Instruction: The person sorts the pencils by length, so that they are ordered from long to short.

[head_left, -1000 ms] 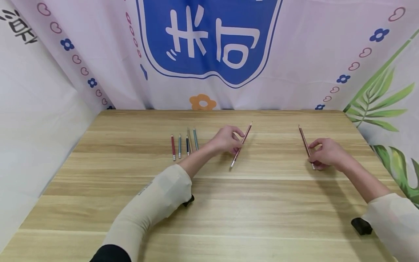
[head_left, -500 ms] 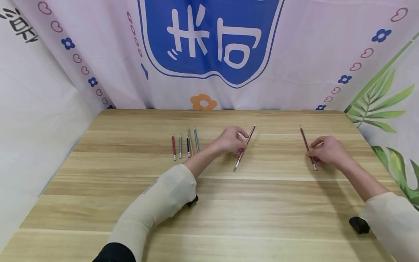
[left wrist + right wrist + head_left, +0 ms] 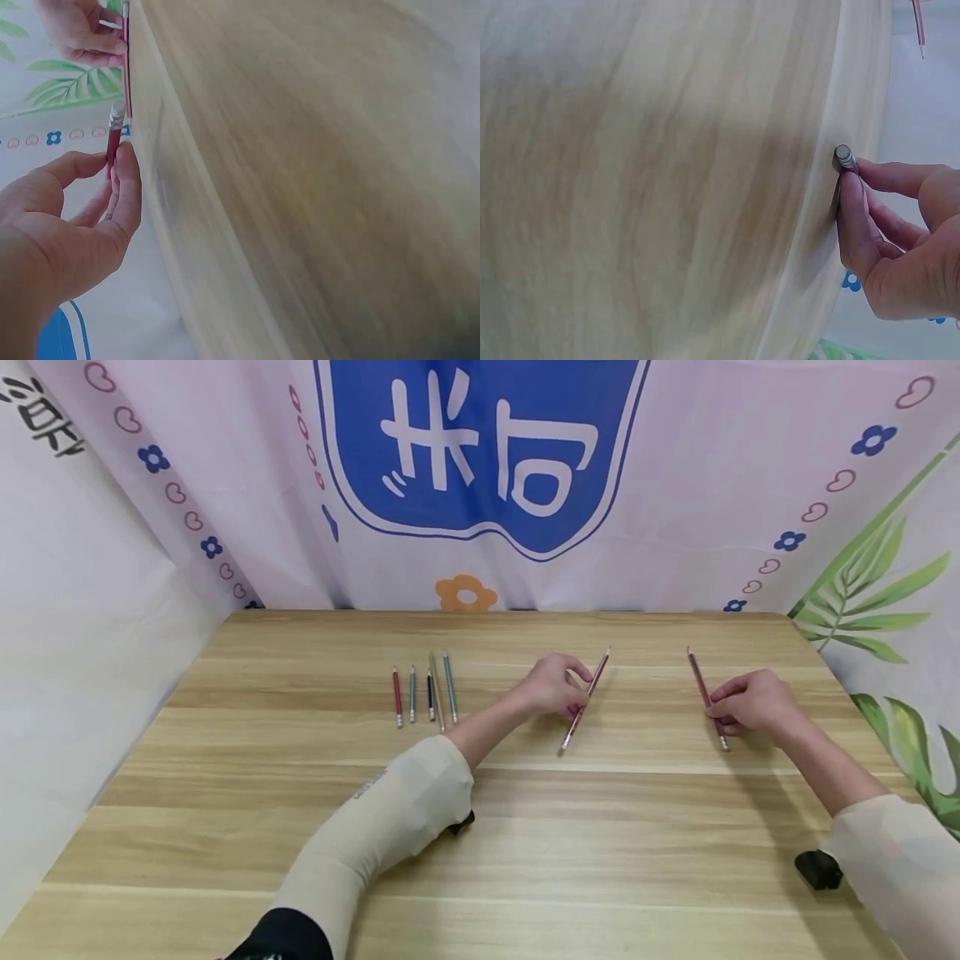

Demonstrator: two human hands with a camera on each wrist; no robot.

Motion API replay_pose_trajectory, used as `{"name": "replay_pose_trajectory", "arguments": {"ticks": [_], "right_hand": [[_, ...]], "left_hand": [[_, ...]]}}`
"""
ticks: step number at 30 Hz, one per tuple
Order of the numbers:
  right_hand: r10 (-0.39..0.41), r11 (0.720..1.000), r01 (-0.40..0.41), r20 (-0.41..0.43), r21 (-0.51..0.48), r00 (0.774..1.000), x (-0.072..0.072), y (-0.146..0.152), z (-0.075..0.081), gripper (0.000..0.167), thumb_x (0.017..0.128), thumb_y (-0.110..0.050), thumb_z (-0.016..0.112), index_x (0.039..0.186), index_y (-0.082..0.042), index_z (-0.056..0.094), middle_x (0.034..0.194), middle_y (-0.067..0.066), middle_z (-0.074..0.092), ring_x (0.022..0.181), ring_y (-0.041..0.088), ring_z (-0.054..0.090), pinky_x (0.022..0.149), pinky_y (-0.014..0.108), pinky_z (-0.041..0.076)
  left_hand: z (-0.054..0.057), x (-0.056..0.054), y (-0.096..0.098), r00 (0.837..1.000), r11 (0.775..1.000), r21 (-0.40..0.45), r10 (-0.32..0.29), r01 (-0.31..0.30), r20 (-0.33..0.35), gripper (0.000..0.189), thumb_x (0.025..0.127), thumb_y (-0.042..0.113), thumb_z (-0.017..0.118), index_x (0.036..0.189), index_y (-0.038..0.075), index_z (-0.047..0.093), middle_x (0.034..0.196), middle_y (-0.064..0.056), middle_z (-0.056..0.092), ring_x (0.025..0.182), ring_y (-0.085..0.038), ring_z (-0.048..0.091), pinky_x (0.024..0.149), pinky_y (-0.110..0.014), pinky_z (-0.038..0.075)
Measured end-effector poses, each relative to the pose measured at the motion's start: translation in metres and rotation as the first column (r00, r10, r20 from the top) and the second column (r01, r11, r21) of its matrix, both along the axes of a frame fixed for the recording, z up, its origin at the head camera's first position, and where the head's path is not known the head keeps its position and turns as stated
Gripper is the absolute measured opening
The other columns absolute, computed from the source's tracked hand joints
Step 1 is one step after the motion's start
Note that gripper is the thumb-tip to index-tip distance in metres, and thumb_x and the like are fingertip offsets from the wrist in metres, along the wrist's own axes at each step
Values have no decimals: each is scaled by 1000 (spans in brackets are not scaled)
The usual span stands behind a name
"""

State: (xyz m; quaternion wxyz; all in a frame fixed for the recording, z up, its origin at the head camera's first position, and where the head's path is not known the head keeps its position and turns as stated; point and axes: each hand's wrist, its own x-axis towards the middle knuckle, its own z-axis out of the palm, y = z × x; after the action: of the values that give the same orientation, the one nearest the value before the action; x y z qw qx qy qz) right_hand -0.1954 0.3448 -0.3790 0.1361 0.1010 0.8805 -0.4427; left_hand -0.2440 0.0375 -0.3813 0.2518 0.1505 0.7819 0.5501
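In the head view, my left hand (image 3: 558,685) pinches a dark red pencil (image 3: 600,670) between thumb and fingers. That pencil slants with its sharpened tip toward the back of the table and its eraser end toward me. My right hand (image 3: 756,703) pinches another dark red pencil (image 3: 697,674) near its eraser end, tip also pointing to the back. The left wrist view shows the white eraser and metal band of the left pencil (image 3: 114,142) rising above the fingertips. From the right wrist, mainly the eraser end (image 3: 844,156) of the right pencil shows.
Left of my left hand, several pencils lie side by side on the wooden table (image 3: 600,843): a red pencil (image 3: 397,697), a teal pencil (image 3: 412,693), a dark blue pencil (image 3: 431,695), a tan pencil (image 3: 438,697) and another teal pencil (image 3: 449,685). A printed curtain (image 3: 690,485) hangs behind.
My left hand has moved right with its pencil, toward the right hand, uncovering the lower ends of the tan and teal pencils. The right hand stays nearly in place, its grip slightly shifted.
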Motion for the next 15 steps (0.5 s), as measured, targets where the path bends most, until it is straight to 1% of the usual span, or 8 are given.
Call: {"name": "replay_pose_trajectory", "arguments": {"ticks": [3, 6, 11, 15], "right_hand": [[-9, 1000, 10, 21, -23, 1000, -1, 1, -1, 29, 93, 5, 69, 113, 23, 59, 73, 1, 67, 65, 7, 67, 62, 26, 66], [-17, 999, 19, 50, -38, 999, -1, 2, 0, 29, 95, 4, 68, 116, 22, 57, 75, 0, 66, 67, 7, 67, 64, 25, 66], [-29, 997, 34, 83, -65, 996, -1, 2, 2, 21, 96, 4, 67, 110, 18, 60, 76, 0, 66, 68, 8, 67, 65, 26, 66], [-23, 997, 29, 96, -66, 995, -3, 2, 3, 20, 96, 3, 68, 108, 17, 60, 78, 2, 65, 68, 9, 67, 65, 26, 66]], "left_hand": [[-1, 1, 4, 1000, 1000, -2, 2, -2, 2, 30, 91, -15, 67, 120, -10, 63, 93, -28, 73, 59, -19, 65, 60, -31, 66], [-2, 3, 9, 999, 1000, 11, 17, -18, 32, 29, 91, -15, 66, 119, -9, 63, 93, -28, 72, 59, -19, 64, 59, -30, 65], [-4, 6, 20, 994, 997, 56, 43, -49, 98, 29, 91, -16, 65, 119, -10, 62, 95, -31, 72, 58, -18, 63, 56, -28, 64], [-6, 8, 30, 988, 993, 89, 67, -80, 136, 28, 91, -17, 64, 117, -9, 62, 85, -26, 70, 56, -18, 61, 52, -26, 62]]}}
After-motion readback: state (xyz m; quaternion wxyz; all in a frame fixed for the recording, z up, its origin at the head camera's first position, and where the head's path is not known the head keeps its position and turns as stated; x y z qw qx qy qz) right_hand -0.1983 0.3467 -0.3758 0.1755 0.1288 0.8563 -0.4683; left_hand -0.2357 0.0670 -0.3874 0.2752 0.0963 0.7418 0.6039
